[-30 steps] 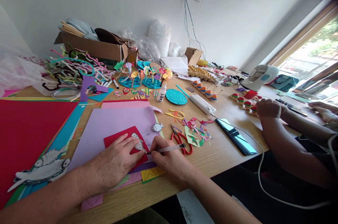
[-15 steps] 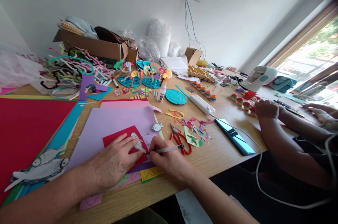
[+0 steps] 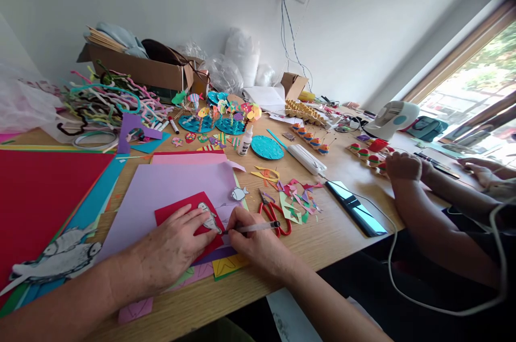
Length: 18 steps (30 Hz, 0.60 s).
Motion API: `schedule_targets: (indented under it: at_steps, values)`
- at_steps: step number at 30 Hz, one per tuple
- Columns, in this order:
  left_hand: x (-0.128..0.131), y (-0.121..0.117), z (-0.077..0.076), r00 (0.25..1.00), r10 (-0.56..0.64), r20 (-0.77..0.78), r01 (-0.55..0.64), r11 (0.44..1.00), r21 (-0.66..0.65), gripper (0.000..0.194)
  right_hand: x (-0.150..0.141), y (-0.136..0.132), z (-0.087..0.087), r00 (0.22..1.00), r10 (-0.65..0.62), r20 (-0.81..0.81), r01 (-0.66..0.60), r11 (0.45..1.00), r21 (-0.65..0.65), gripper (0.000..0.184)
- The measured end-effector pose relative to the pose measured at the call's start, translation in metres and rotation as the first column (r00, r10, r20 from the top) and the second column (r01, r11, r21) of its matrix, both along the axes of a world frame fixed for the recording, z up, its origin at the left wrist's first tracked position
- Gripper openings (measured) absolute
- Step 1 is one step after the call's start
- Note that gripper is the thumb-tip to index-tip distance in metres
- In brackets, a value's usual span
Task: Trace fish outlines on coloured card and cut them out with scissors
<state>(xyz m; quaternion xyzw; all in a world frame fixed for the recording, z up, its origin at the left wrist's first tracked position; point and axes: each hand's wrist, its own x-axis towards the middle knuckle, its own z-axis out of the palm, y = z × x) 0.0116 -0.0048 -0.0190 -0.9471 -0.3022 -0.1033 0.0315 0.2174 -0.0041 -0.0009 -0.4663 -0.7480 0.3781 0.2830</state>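
My left hand (image 3: 177,242) lies flat with its fingers stretched over a piece of red paper (image 3: 167,214), fingertips pressing a white paper fish cutout (image 3: 206,215) onto it. In my right hand (image 3: 253,240) is a pen (image 3: 258,226), its tip at the cutout's lower right edge. Beneath the red piece lies a lilac sheet (image 3: 161,186). A small white fish cutout (image 3: 239,193) rests at that sheet's right edge. Just right of my right hand are red-handled scissors (image 3: 285,218), lying open.
Coloured paper scraps (image 3: 302,197), a phone (image 3: 355,207) and a white glue bottle (image 3: 244,142) are on the table. Large red paper (image 3: 44,186) and bigger fish cutouts (image 3: 60,261) lie left. At right, another person's arm (image 3: 419,218) rests near small painted pieces (image 3: 365,155).
The whole view has shifted slightly to the left. Both hands, the pen and the red paper keep almost the same place relative to each other.
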Motion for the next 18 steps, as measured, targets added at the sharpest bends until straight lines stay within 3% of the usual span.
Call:
schedule_targets:
  at_steps: [18]
  values:
    - [-0.0041, 0.0006, -0.0065, 1.000, -0.012, 0.026, 0.011, 1.000, 0.026, 0.039, -0.0074, 0.0012, 0.0042, 1.000, 0.020, 0.023, -0.020, 1.000, -0.017, 0.017]
